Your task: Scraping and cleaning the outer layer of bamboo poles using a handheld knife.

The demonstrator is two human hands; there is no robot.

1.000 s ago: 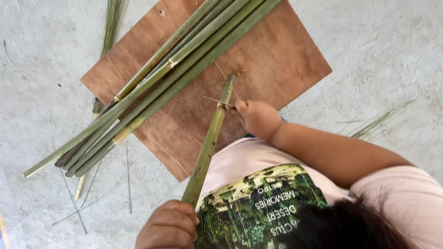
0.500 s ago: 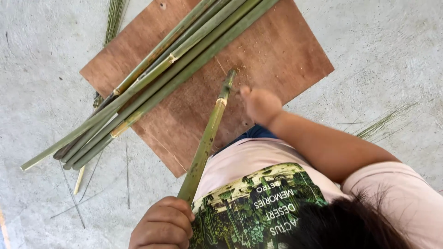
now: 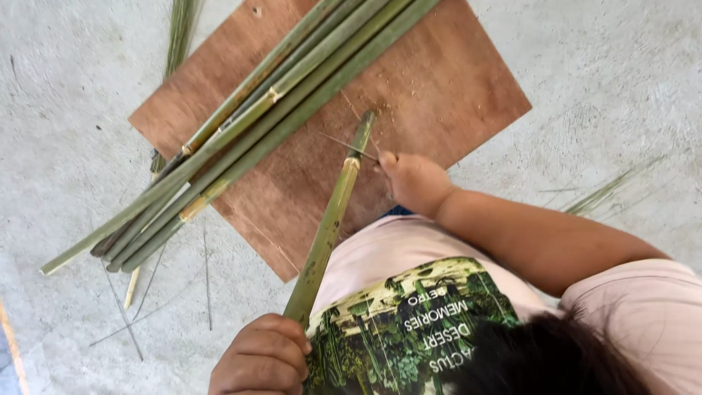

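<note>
Nearest: left hand [image 3: 262,356], fingers curling tight around the near end of a long green bamboo stalk [image 3: 328,223], which is slanting away onto a brown rectangular plywood board [image 3: 453,80]. Right hand [image 3: 413,181], fingers closing on a thin tool whose narrow blade [image 3: 349,146] is crossing the stalk near its far tip; the grip itself is hard to make out. Pink printed shirt [image 3: 409,292] is hiding the board's near corner. Farther: bundle of split green bamboo strips [image 3: 241,139] lying across the board onto grey concrete floor [image 3: 621,66], tops cut off.
</note>
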